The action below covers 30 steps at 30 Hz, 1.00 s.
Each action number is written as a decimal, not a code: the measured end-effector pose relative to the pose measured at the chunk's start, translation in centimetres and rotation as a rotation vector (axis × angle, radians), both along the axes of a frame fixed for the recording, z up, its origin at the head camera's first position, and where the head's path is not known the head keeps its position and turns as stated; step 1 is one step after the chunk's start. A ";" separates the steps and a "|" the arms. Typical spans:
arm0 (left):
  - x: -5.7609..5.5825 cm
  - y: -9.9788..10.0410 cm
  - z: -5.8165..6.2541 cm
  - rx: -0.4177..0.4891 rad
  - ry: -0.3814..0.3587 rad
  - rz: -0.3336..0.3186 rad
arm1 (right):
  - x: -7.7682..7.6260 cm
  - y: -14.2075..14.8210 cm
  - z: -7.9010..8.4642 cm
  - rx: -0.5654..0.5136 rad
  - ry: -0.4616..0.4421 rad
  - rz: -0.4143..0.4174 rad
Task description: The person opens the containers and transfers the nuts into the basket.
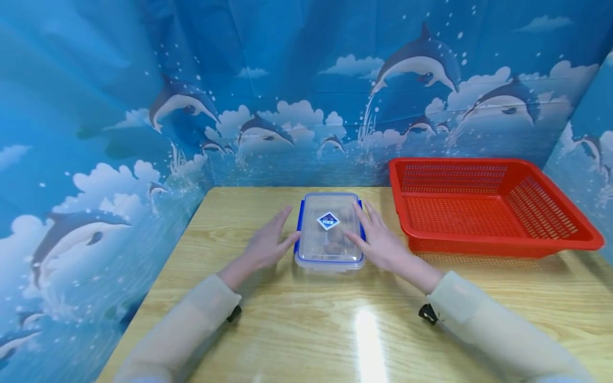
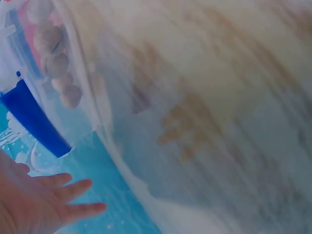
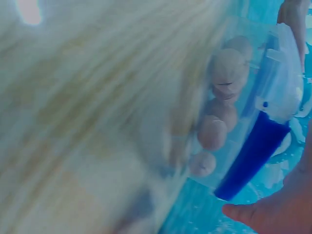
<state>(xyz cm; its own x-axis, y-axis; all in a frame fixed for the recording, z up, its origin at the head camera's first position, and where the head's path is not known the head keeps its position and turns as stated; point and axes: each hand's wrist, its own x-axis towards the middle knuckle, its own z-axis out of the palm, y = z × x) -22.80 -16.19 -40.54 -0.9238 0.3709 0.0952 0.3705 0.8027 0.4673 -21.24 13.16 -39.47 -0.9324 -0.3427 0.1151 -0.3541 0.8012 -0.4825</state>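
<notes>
A clear plastic food container (image 1: 313, 242) with a blue-edged lid lies flat on the table, a diamond-shaped label (image 1: 328, 221) on top. Blue latches (image 2: 36, 117) run along its sides. Several round, pale brown things (image 3: 213, 132) sit inside; their kind I cannot tell. My left hand (image 1: 265, 242) is held beside the container's left side, fingers spread, thumb tip close to the latch. On the other side, my right hand (image 1: 380, 244) reaches over the right edge with extended fingers, its thumb over the lid. Whether either hand touches the container is unclear.
A red plastic basket (image 1: 483, 242) with perforated walls stands at the right of the wooden table (image 1: 306, 319). A blue dolphin-printed sheet (image 1: 297, 64) hangs behind and along the left side.
</notes>
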 end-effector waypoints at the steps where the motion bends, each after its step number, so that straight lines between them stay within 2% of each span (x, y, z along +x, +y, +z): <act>1: 0.0 0.1 -0.1 0.041 -0.027 -0.007 | 0.0 0.1 -0.2 -0.022 -0.011 0.003; 6: -0.1 0.7 -0.9 0.267 -0.158 -0.041 | -0.2 0.5 -1.0 -0.124 -0.060 0.026; 10: -0.2 1.4 -1.7 0.396 -0.225 -0.059 | -0.2 0.8 -1.7 -0.180 -0.088 0.025; 15: -0.2 2.0 -2.1 0.477 -0.239 -0.034 | -0.4 0.9 -2.5 -0.288 -0.163 0.028; 20: -0.3 2.1 -2.6 0.597 -0.225 -0.100 | -0.6 0.9 -3.2 -0.390 -0.181 0.048; 22: -0.3 2.2 -2.8 0.661 -0.250 -0.125 | -0.6 0.9 -3.4 -0.428 -0.186 0.053; 26: -0.2 2.4 -3.0 0.757 -0.310 -0.132 | -0.4 0.7 -3.7 -0.498 -0.189 0.052; 30: -0.1 2.6 -3.0 0.806 -0.337 -0.136 | -0.4 0.6 -3.9 -0.548 -0.178 0.058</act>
<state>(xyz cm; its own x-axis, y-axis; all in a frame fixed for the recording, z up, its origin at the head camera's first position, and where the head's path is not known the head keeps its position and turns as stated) -22.94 -13.59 -43.50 -0.9025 0.4176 0.1058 0.1791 0.1405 0.9737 -21.61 13.72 -43.34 -0.9350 -0.3286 0.1331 -0.2651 0.3988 -0.8779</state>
